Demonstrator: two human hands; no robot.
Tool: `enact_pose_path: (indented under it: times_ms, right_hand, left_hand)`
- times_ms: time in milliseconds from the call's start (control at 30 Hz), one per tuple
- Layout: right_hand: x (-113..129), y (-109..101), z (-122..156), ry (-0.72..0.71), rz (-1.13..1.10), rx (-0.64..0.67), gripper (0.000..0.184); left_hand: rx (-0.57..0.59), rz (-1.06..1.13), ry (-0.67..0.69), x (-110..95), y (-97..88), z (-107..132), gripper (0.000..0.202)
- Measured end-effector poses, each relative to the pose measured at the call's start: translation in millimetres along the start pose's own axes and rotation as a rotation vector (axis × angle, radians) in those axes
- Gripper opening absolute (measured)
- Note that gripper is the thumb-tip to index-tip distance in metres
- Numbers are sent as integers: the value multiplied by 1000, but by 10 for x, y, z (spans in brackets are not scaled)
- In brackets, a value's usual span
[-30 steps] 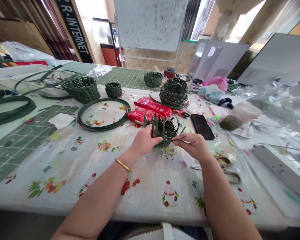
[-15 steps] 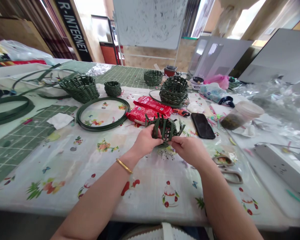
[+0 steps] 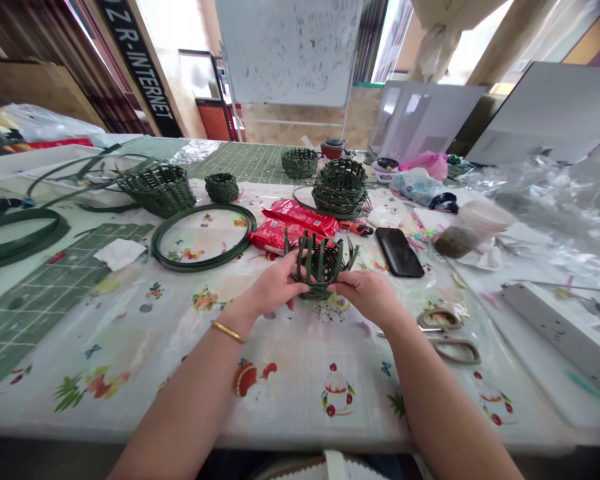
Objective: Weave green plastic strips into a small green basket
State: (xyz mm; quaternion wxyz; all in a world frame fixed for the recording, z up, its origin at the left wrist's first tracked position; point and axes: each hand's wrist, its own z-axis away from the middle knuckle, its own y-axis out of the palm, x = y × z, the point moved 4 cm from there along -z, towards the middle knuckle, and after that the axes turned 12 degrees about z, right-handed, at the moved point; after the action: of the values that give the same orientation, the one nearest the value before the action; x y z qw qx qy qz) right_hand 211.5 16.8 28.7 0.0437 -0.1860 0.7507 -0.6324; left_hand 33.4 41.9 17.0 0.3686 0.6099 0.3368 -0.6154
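Left hand (image 3: 275, 283) and right hand (image 3: 367, 293) pinched the near wall of the unfinished green basket (image 3: 319, 290) over the bench (image 3: 290, 417), apparently mid-weave, the next move likely calling for upright strips (image 3: 321, 257) held steady.

Bright backlight, soft shadows, stretched edges

A black phone (image 3: 400, 253) lies near a clear plastic tub (image 3: 480, 223); a whiteboard (image 3: 290, 53) stands in the background.

Green woven basket (image 3: 319, 291), strip ends upright, gripped at left by left hand (image 3: 279, 281); low right side apparently pinched by right hand (image 3: 366, 293), fingertips indistinct.
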Motion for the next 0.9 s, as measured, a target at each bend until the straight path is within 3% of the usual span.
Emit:
enact_pose_path:
  times_ms: [200,300,367,500,567,633,733,767,900]
  right_hand:
    - [30,32,-10,-61,-3,-66,26]
    - [25,17,-6,-41,-8,-103,29]
    - [2,-13,-1,-19,-36,-141,29]
    - [-96,-61,12,93,-211,-179,29]
    - [-138,-59,19,149,-347,-177,29]
    - [-148,-53,24,167,-469,-181,29]
    - [-114,-51,33,167,-563,-189,29]
    - [-94,-55,37,168,-565,-194,29]
    - [-12,-105,69,180,-483,-309,24]
  left_hand:
    - [-21,5,35,82,-10,-65,65]
    - [-36,-34,100,43,-22,-41,78]
    - [-128,-117,241,-55,-74,22,81]
    - [-491,-169,636,-313,-291,227,70]
    - [-543,-99,691,-359,-367,248,68]
    - [-447,-25,560,-318,-364,166,70]
    - [-137,176,197,-141,-185,21,82]
    - [-65,245,148,-107,-114,6,85]
    - [-96,421,51,-37,25,23,90]
